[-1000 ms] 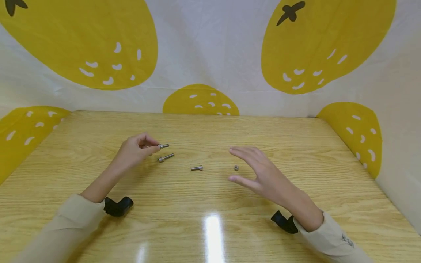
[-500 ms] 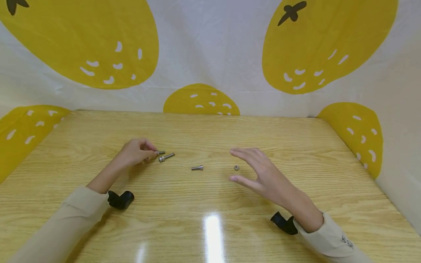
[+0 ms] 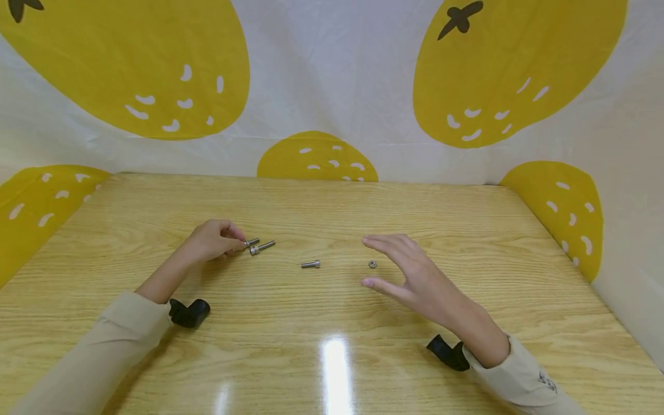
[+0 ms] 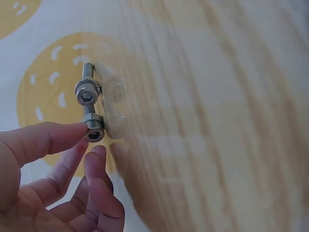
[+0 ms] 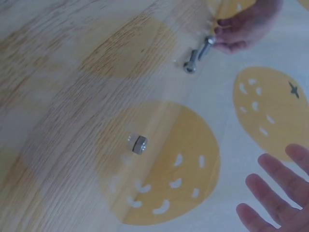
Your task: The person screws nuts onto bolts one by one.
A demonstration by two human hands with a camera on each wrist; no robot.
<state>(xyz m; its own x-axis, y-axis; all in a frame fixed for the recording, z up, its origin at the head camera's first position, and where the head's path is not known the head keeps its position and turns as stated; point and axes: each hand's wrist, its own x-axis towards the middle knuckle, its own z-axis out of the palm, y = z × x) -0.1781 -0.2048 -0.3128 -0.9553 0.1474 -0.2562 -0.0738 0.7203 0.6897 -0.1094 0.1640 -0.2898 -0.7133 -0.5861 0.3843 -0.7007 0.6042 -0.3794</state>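
My left hand (image 3: 214, 241) pinches a socket-head bolt (image 3: 253, 242) between thumb and fingers at the head end. A hex nut (image 4: 91, 117) sits on that bolt's shank close to the head, and the bolt lies low at the tabletop. Right beside it rests a second socket-head bolt (image 3: 263, 248), also with a nut near its head. Farther right a bare socket-head bolt (image 3: 310, 264) lies flat, head to the right. A loose nut (image 3: 372, 264) is on the table by my right hand (image 3: 410, 271), whose fingers and thumb are spread, touching nothing.
The wood-grain table (image 3: 290, 346) reaches back to a white cloth (image 3: 332, 75) printed with yellow fruit. Dark wrist mounts (image 3: 189, 314) jut from both sleeves. A bright light reflection (image 3: 337, 374) shows at the table's front.
My left hand has brought its bolt down and slightly toward me, beside the second bolt, turning it a little. The right hand, bare bolt and loose nut have stayed put.
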